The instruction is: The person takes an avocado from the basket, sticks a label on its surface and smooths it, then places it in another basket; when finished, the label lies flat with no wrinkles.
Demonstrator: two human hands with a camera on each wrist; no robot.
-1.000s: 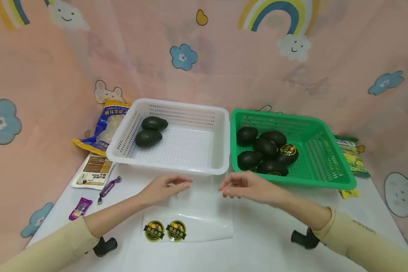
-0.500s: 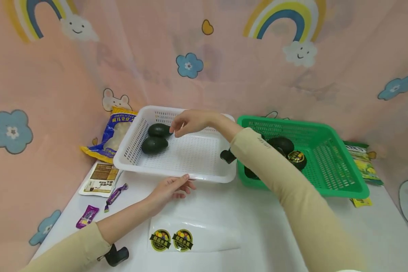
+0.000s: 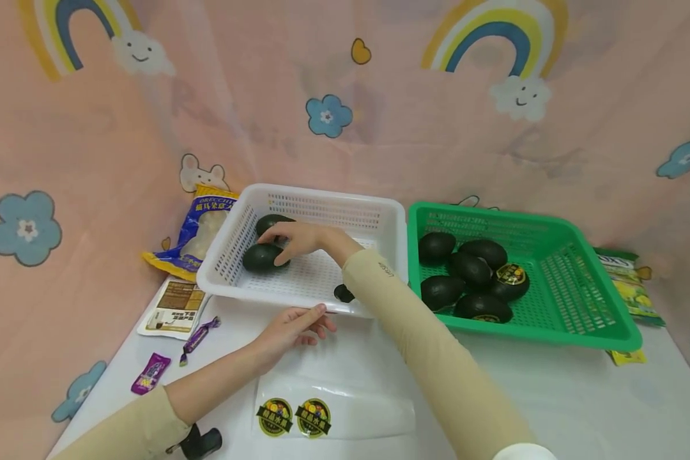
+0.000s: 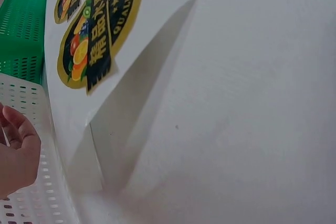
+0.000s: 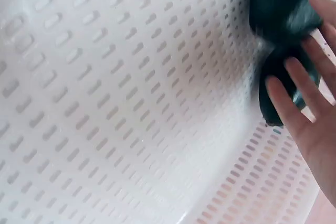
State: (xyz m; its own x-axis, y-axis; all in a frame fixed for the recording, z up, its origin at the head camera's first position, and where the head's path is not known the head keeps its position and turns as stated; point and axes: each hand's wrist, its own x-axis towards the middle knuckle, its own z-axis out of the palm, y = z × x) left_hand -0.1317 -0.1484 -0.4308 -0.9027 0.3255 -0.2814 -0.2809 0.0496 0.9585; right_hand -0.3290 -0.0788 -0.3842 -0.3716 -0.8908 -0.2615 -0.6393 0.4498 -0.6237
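Note:
Two dark green avocados lie in the left part of the white basket (image 3: 299, 297). My right hand (image 3: 301, 241) reaches over them. Its thumb and a fingertip lie at the front avocado (image 3: 260, 258), and part of the rear avocado (image 3: 271, 222) is hidden behind the hand. In the right wrist view, the fingers of the right hand (image 5: 310, 93) are spread and fairly straight across both avocados. My left hand (image 3: 287, 333) is at the white basket's front edge, thumb tip near the rim, fingers loosely bent below, nothing held.
A green basket (image 3: 598, 281) with several avocados, some stickered, stands at right. Nearer lies a clear sheet with two round stickers (image 3: 314, 418). At left are a blue-yellow food bag (image 3: 192, 230), a white packet (image 3: 175, 308) and two purple candies (image 3: 151, 374).
My right hand has moved left from in front of the green basket, over the white basket, down to the avocados. The left hand has come to the white basket's front rim.

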